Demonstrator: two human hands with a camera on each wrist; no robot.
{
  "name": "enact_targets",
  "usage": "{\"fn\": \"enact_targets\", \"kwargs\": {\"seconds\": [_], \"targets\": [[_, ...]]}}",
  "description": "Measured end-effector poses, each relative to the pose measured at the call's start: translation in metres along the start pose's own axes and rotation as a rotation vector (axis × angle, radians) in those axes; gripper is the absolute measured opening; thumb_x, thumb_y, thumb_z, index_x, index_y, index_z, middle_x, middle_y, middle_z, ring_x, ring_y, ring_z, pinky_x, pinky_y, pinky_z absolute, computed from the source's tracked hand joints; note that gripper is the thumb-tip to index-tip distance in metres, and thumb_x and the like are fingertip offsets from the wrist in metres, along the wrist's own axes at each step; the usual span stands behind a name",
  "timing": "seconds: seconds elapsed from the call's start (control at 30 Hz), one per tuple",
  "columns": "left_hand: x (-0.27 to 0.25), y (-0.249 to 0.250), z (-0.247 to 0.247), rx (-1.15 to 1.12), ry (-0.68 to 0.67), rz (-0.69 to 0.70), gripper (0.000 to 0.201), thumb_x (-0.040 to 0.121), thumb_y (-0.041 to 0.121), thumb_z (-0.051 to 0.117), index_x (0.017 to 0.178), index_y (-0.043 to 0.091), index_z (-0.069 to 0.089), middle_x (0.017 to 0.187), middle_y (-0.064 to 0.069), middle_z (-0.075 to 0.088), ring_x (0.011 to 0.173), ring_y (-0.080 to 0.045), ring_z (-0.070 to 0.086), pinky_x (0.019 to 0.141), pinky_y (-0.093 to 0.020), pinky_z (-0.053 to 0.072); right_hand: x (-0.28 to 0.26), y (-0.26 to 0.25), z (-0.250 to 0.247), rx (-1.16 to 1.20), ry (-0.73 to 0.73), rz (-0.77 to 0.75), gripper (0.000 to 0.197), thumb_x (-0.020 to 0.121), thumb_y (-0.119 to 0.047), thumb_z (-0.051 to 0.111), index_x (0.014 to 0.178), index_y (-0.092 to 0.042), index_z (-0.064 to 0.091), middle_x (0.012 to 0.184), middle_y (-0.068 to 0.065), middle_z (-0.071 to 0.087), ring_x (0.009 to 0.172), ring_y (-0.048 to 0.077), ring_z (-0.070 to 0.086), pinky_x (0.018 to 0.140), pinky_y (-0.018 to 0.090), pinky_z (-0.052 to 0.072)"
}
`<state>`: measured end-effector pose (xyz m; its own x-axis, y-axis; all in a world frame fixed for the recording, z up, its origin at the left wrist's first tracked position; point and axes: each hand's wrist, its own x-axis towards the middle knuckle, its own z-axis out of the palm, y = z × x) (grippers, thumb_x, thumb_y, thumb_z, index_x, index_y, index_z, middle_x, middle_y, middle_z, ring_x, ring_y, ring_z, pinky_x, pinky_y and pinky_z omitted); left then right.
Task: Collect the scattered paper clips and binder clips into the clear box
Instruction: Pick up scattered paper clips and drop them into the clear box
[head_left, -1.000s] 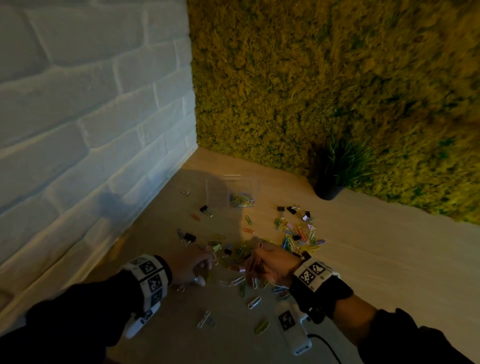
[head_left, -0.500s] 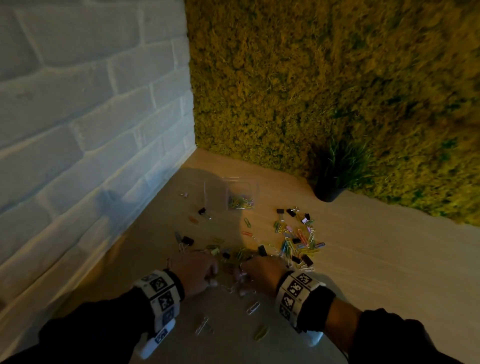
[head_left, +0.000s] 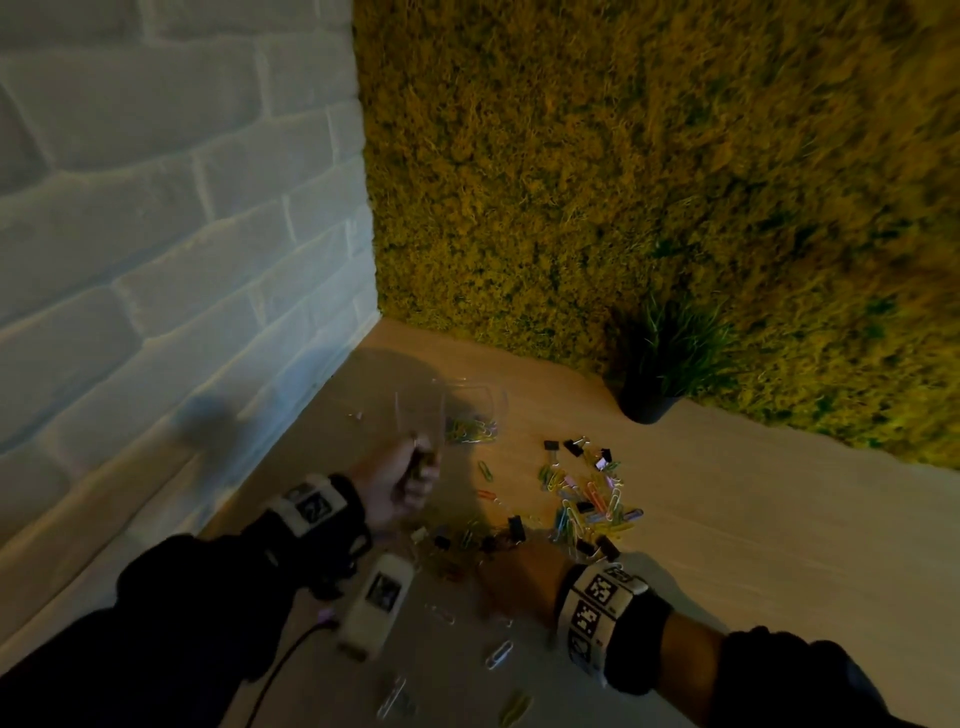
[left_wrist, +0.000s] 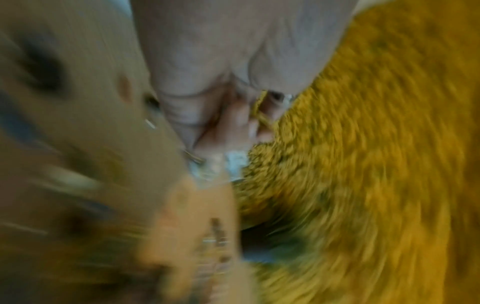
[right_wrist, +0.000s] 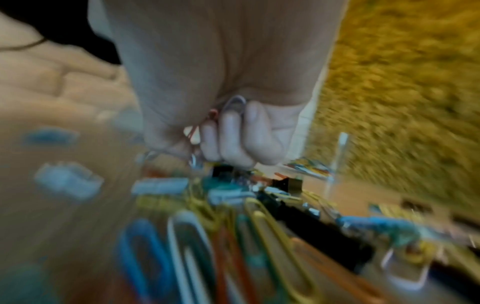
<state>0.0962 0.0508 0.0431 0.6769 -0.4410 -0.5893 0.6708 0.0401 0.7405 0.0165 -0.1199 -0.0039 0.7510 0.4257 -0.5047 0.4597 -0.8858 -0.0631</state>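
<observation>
1. Surface (head_left: 727, 519): most paper clips (head_left: 587, 512) and binder clips (head_left: 574, 447) lie heaped right of the clear box (head_left: 467, 410), which stands near the corner.
2. Your left hand (head_left: 402, 480), fingers curled round clips, is just short of the box; get over its rim before releasing.
3. Your right hand (right_wrist: 228, 127) grips clips low among the scatter.
4. The potted plant (head_left: 670, 364) stands well clear.

A pale wooden bench (head_left: 727, 519) runs into a corner. On its left stands a white-painted brick wall (head_left: 156, 208), and behind it a yellow-green moss wall (head_left: 623, 182). A small grassy plant in a black pot (head_left: 654, 384) stands against the moss.
</observation>
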Motion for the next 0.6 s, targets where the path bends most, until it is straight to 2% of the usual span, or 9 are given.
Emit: {"fn": "enact_targets", "kwargs": {"seconds": [0.07,0.13,0.2,0.23,0.3,0.37,0.47,0.53,0.6], "targets": [[0.017,0.023,0.011,-0.212,-0.029,-0.006,0.035,0.095,0.021,0.028,0.061,0.016,0.036,0.039,0.005,0.035,0.028,-0.007,0.031,0.031,-0.012,0.024,-0.002,0.005,-0.011,0.227,0.149,0.057,0.044,0.098,-0.028,0.032,0.104,0.004,0.061,0.103,0.024,0.063,0.097,0.035,0.062,0.071,0.034,0.041],[0.033,0.043,0.022,-0.348,-0.008,-0.001,0.037,0.095,0.02,0.025,0.061,0.013,0.037,0.036,0.002,0.039,0.027,-0.01,0.038,0.03,-0.009,0.03,-0.004,0.015,-0.034,0.75,0.217,0.132,0.035,0.101,-0.018,0.031,0.092,0.003,0.058,0.085,0.022,0.062,0.074,0.019,0.067,0.06,0.021,0.038],[0.047,0.055,0.03,-0.426,0.024,0.022,0.039,0.097,0.016,0.025,0.065,0.007,0.045,0.039,-0.005,0.049,0.039,-0.017,0.049,0.033,-0.014,0.043,0.001,0.033,-0.06,1.423,0.246,0.17,0.042,0.1,-0.013,0.026,0.061,-0.009,0.04,0.047,0.001,0.045,0.031,0.006,0.039,0.037,0.014,0.024],[0.052,0.059,0.033,-0.438,0.044,0.032,0.04,0.098,0.014,0.026,0.069,0.004,0.05,0.042,-0.009,0.055,0.048,-0.02,0.052,0.037,-0.02,0.05,0.006,0.042,-0.073,1.645,0.288,0.179,0.042,0.098,-0.014,0.026,0.057,-0.014,0.033,0.04,-0.005,0.036,0.028,0.006,0.027,0.036,0.012,0.017],[0.066,0.061,0.031,-0.438,0.09,0.048,0.04,0.099,0.009,0.025,0.075,-0.001,0.055,0.055,-0.019,0.061,0.065,-0.027,0.053,0.046,-0.032,0.056,0.021,0.061,-0.087,1.859,0.378,0.212,0.039,0.094,-0.02,0.028,0.055,-0.017,0.031,0.038,-0.006,0.032,0.028,0.007,0.021,0.038,0.009,0.014],[0.07,0.065,0.031,-0.344,0.157,0.047,0.036,0.097,0.008,0.023,0.085,-0.007,0.053,0.08,-0.023,0.059,0.076,-0.033,0.053,0.066,-0.042,0.053,0.038,0.074,-0.1,1.949,0.457,0.317,0.04,0.097,-0.023,0.029,0.057,-0.017,0.034,0.035,-0.005,0.035,0.026,0.007,0.024,0.036,0.006,0.015],[0.071,0.074,0.027,-0.23,0.208,0.071,0.039,0.098,0.014,0.026,0.127,-0.009,0.038,0.112,-0.025,0.049,0.078,-0.033,0.051,0.091,-0.043,0.042,0.058,0.084,-0.118,2.067,0.528,0.452,0.038,0.099,-0.016,0.031,0.063,-0.01,0.043,0.038,0.001,0.045,0.028,0.01,0.039,0.032,0.01,0.026],[0.073,0.078,0.022,-0.231,0.189,0.08,0.051,0.1,0.024,0.024,0.139,-0.009,0.027,0.12,-0.022,0.047,0.092,-0.034,0.051,0.091,-0.038,0.034,0.069,0.085,-0.124,2.161,0.537,0.48,0.035,0.097,-0.006,0.031,0.063,-0.007,0.039,0.054,0.008,0.045,0.044,0.017,0.046,0.042,0.02,0.045],[0.074,0.079,0.018,-0.224,0.16,0.061,0.056,0.1,0.03,0.021,0.14,-0.01,0.026,0.126,-0.019,0.045,0.106,-0.033,0.048,0.092,-0.039,0.03,0.072,0.081,-0.128,2.173,0.526,0.488,0.035,0.094,-0.001,0.026,0.06,-0.007,0.033,0.063,0.01,0.031,0.053,0.022,0.036,0.084,0.033,0.055]]}}
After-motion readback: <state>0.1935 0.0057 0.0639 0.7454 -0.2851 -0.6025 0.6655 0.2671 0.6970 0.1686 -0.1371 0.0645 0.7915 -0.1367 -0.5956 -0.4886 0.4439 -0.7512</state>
